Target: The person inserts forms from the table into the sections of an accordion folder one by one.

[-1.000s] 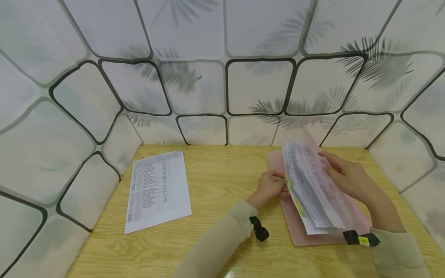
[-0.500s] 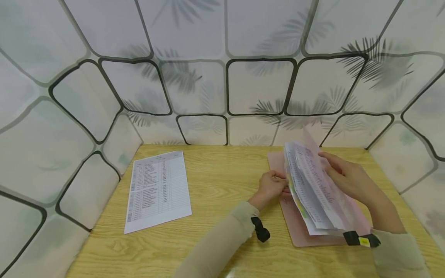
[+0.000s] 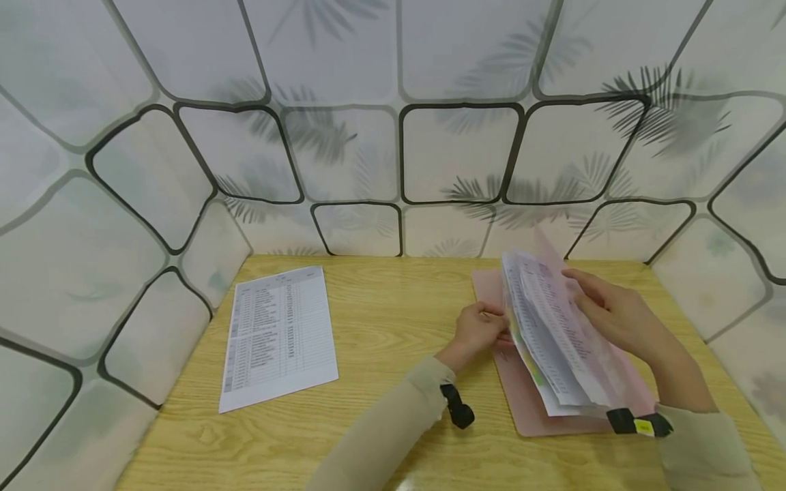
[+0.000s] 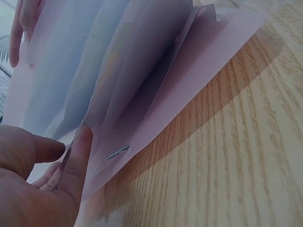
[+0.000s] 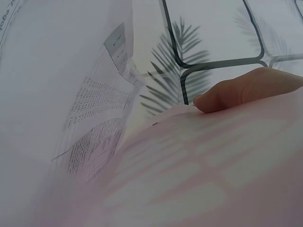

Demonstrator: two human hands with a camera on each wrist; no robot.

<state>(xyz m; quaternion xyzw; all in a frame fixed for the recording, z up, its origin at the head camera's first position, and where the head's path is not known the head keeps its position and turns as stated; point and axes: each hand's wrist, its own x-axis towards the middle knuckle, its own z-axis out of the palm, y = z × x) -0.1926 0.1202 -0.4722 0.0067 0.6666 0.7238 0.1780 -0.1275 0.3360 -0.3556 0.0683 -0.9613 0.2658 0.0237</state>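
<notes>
The left hand point(image 3: 477, 331) pinches the papers point(image 3: 552, 341) lying rightward, long axis crossing its fingers; beyond, the right hand point(image 3: 623, 319) grips the pink cover point(image 3: 635, 383).

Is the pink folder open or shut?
The folder is open: the right hand holds its pink cover up, and printed papers show inside.

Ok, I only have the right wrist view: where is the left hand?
Observer: The left hand is at the left edge of the papers, pinching them between thumb and fingers.
Operator: What shows close to that hand?
Observer: The left wrist view shows a small metallic strip on the pink folder.
Operator: Any paper apart from all that?
Observer: Yes, a printed sheet lies flat on the wooden table, left of the folder.
</notes>
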